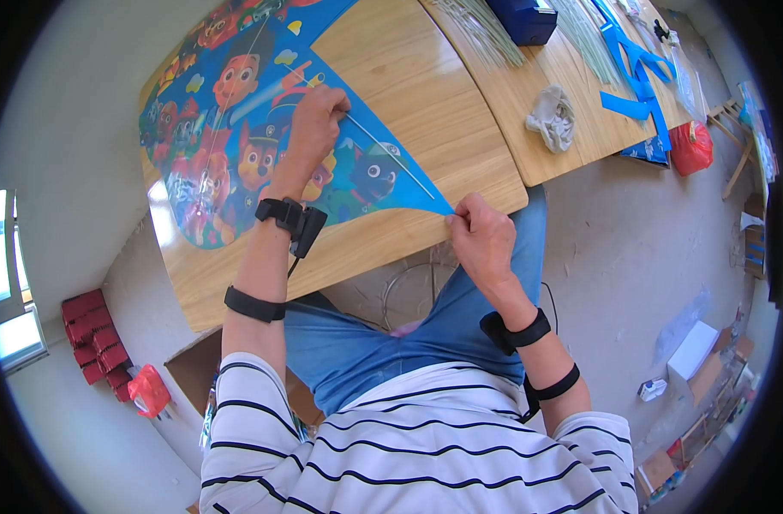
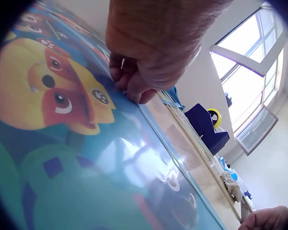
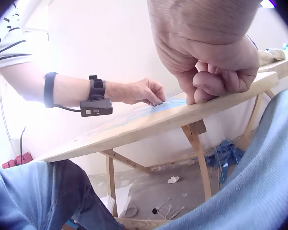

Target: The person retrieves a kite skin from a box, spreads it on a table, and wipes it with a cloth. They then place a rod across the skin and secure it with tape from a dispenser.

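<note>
A blue sheet printed with cartoon dogs [image 1: 263, 163] lies on the wooden table, its narrow corner pointing at the table's near right edge. A thin pale rod [image 1: 391, 154] lies along the sheet's right edge. The left hand [image 1: 314, 124] pinches that edge at the rod's upper part; in the left wrist view its curled fingertips [image 2: 134, 91] meet the edge. At the pointed corner, the right hand [image 1: 484, 236] pinches the tip between thumb and curled fingers, also seen in the right wrist view [image 3: 211, 62].
On the adjoining table top lie thin pale rods [image 1: 477, 30], a dark blue box [image 1: 524, 21], a crumpled whitish cloth [image 1: 552, 118] and blue strips [image 1: 636, 73]. A red bag [image 1: 690, 148] is beyond its edge. The person's legs [image 1: 366, 351] are below the near edge.
</note>
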Tool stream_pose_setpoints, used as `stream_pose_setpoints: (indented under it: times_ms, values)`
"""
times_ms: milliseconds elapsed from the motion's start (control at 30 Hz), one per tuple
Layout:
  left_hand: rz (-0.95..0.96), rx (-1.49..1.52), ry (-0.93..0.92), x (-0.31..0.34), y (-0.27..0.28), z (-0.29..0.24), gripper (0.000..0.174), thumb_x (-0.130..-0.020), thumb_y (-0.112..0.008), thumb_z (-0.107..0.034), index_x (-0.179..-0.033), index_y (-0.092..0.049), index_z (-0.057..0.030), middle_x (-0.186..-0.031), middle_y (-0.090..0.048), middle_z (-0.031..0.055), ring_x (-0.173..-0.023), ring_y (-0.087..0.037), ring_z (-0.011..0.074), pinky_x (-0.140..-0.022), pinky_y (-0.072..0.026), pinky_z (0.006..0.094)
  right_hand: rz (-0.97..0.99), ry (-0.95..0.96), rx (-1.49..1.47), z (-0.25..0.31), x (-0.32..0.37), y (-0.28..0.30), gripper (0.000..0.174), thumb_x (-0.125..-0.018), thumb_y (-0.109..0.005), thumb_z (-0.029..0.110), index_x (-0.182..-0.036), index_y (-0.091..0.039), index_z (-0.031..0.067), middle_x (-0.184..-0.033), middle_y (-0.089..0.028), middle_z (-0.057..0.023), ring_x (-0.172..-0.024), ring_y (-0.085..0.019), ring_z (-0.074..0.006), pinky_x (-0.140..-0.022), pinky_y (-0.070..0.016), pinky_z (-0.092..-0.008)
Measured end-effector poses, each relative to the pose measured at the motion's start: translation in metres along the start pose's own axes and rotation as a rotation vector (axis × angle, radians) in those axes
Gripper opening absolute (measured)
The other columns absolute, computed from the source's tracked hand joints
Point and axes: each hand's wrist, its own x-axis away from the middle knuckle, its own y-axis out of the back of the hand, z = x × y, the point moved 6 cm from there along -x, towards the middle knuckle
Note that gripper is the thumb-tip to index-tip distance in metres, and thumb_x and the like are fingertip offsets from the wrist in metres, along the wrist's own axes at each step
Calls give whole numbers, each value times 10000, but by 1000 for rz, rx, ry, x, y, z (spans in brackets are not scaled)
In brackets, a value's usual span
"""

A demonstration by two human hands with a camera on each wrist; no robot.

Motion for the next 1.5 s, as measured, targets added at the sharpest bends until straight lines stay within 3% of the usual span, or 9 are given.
stream_pose_setpoints:
  times_ms: [467,567,767,867,967,1467,1500]
  values:
    - [-5,14,9,1,0,4,104,-745,-636,68,-811,-612,-9,-792,-588,146,-821,-594,346,-697,-457,434,125,-59,-33,16,-31,-13,117,-798,-710,145,-825,-632,62,-723,-659,-164,-735,-663,-378,-640,-503,-482]
    - [27,-79,-55,0,-1,6,113,-785,-649,67,-871,-609,6,-834,-610,134,-805,-633,286,-711,-492,363,110,-14,39,24,-39,-21,125,-797,-718,148,-820,-629,63,-737,-669,-155,-733,-666,-373,-637,-504,-482]
    - [-44,69,131,4,0,9,147,-736,-642,68,-863,-639,-7,-820,-637,146,-793,-642,306,-697,-513,400,104,22,130,29,-39,-24,151,-789,-735,135,-821,-605,66,-764,-683,-141,-737,-674,-364,-622,-501,-479]
    - [-56,129,277,6,-2,19,185,-765,-641,62,-937,-661,-3,-855,-648,84,-818,-646,186,-748,-524,304,94,29,130,29,-37,-25,171,-785,-745,131,-826,-590,70,-761,-682,-131,-734,-675,-359,-616,-500,-474]
    - [-75,141,309,7,-7,24,177,-769,-633,59,-934,-658,0,-833,-655,72,-797,-644,156,-733,-528,292,80,37,131,28,-36,-27,183,-782,-748,131,-821,-579,73,-758,-680,-124,-727,-674,-355,-612,-500,-469]
    - [-63,163,326,-1,-20,21,171,-768,-639,59,-928,-658,2,-811,-681,75,-788,-665,151,-732,-542,287,34,75,117,25,-33,-29,185,-776,-748,149,-812,-580,81,-750,-672,-123,-712,-674,-349,-602,-500,-460]
    - [-77,173,316,-2,-19,19,174,-755,-639,64,-916,-655,1,-806,-679,93,-781,-669,182,-717,-540,309,35,75,120,24,-33,-29,185,-776,-748,149,-812,-579,81,-749,-672,-123,-710,-673,-349,-601,-500,-461]
